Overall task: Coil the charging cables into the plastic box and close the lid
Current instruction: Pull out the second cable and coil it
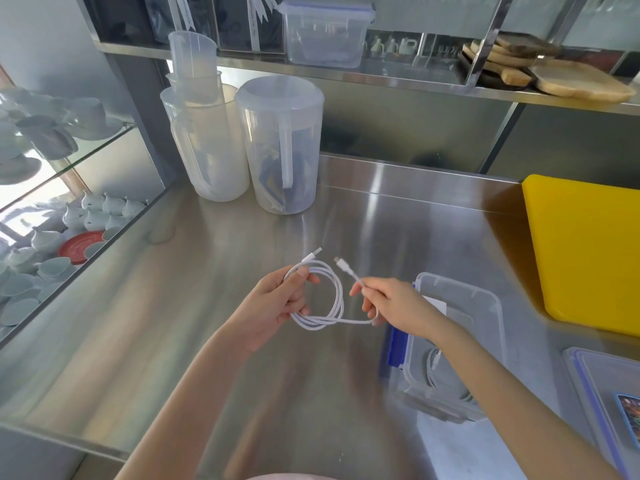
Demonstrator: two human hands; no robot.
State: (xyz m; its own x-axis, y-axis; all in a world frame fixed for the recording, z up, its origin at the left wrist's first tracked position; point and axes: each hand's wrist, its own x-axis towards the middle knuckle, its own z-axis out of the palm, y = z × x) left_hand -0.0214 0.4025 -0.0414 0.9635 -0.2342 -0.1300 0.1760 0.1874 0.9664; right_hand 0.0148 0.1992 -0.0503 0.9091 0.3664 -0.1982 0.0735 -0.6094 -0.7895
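A white charging cable [335, 299] hangs in loose loops above the steel counter. My left hand [277, 303] grips the loops at their left side, one plug sticking up past the thumb. My right hand [391, 303] pinches the cable's other end just below its plug, which points up and left. The clear plastic box [485, 306] stands open on the counter under my right forearm, with another coiled white cable [436, 372] inside. Its lid [588, 393], clear with a blue rim, lies at the lower right edge.
Two clear plastic jugs [280, 147] stand at the back left of the steel counter [207, 306]. A yellow cutting board [585, 251] lies at the right. A shelf above carries a lidded plastic box [325, 32] and wooden boards [540, 67]. Glass shelves of crockery [52, 237] lie to the left.
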